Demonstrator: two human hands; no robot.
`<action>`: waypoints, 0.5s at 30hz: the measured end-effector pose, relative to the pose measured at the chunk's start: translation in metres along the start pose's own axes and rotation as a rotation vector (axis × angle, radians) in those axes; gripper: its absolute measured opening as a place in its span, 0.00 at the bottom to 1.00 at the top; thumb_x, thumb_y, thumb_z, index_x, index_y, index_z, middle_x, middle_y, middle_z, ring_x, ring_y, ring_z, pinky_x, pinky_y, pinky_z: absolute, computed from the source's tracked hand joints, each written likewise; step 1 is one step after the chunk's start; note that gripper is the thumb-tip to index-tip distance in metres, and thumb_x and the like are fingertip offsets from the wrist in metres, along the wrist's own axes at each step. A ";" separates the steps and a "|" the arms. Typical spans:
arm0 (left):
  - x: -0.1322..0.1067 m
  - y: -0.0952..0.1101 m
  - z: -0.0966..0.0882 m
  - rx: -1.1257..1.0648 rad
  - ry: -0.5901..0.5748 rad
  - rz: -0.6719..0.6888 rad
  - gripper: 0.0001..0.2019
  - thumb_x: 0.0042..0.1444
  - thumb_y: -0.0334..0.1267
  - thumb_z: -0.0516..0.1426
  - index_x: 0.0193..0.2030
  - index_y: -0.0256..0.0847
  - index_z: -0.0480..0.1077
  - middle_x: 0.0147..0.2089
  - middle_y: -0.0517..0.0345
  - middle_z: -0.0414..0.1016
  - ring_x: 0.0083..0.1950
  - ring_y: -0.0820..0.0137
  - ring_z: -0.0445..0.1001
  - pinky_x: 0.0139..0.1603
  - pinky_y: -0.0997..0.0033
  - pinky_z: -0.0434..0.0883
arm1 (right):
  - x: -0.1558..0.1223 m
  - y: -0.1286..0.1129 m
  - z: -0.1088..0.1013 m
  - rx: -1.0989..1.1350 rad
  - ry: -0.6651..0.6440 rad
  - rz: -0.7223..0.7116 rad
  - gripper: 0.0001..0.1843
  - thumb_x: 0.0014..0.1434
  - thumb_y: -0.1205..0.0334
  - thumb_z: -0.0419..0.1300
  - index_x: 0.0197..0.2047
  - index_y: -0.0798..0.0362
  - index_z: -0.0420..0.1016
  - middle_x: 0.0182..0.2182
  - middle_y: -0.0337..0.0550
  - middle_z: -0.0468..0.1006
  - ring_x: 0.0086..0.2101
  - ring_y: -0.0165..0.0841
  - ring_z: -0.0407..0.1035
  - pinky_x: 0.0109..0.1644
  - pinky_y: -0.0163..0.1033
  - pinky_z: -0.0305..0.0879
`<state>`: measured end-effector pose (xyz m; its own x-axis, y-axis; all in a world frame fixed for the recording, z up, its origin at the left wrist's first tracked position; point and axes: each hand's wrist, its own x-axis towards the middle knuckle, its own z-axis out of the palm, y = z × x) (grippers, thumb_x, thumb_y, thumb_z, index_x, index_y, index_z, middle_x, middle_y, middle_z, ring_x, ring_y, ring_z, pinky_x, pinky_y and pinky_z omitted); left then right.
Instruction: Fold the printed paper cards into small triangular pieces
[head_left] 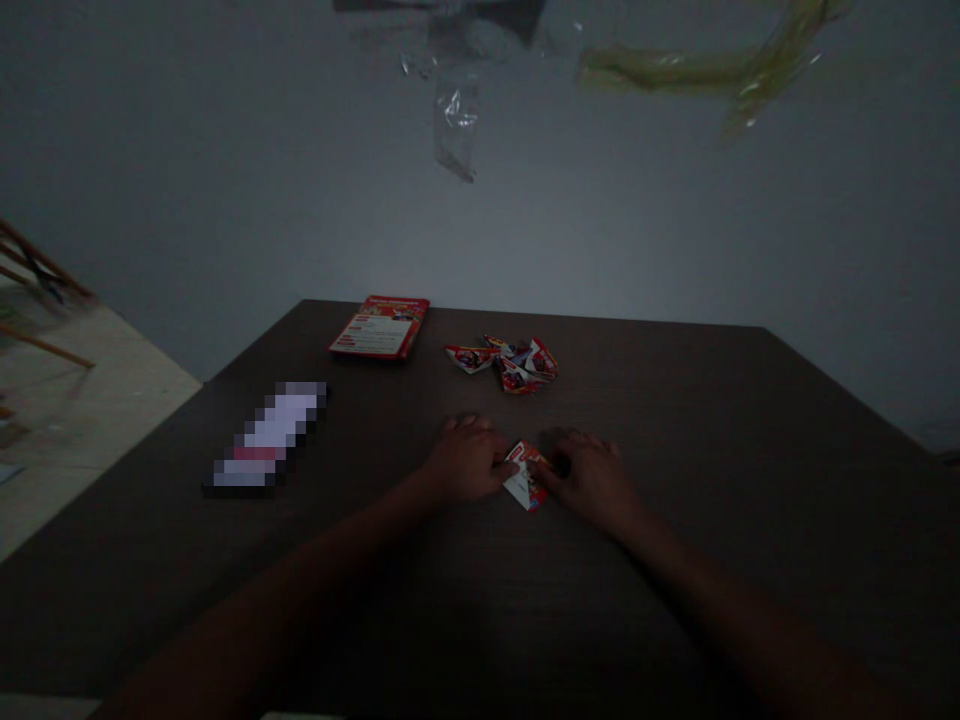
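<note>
A small folded piece of red and white printed paper [524, 478] lies on the dark wooden table [750, 440] between my two hands. My left hand [466, 460] has its fingers curled and pinches the paper's left edge. My right hand [583, 475] presses its bent fingers down on the paper's right side. Beyond my hands lies a small heap of folded paper pieces [510, 361] in the same red print.
A red printed pad or packet [381, 326] lies flat at the table's far left. A blurred oblong object [268, 437] rests to the left. Clear plastic strips [457, 115] hang on the grey wall. Wooden sticks [41, 300] stand over the tiled floor at left.
</note>
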<state>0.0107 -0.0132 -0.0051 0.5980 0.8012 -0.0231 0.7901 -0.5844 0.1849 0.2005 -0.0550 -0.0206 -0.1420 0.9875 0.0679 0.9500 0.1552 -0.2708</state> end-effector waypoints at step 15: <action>0.001 -0.017 -0.007 -0.067 -0.092 -0.035 0.12 0.49 0.48 0.57 0.31 0.42 0.74 0.37 0.55 0.72 0.44 0.63 0.68 0.45 0.65 0.63 | 0.001 0.011 -0.007 0.044 -0.065 0.017 0.17 0.56 0.46 0.55 0.29 0.51 0.75 0.31 0.43 0.76 0.36 0.37 0.68 0.40 0.42 0.53</action>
<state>-0.0027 -0.0014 -0.0017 0.5825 0.8039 -0.1198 0.8018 -0.5441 0.2471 0.2129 -0.0522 -0.0165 -0.1454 0.9894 0.0006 0.9395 0.1383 -0.3133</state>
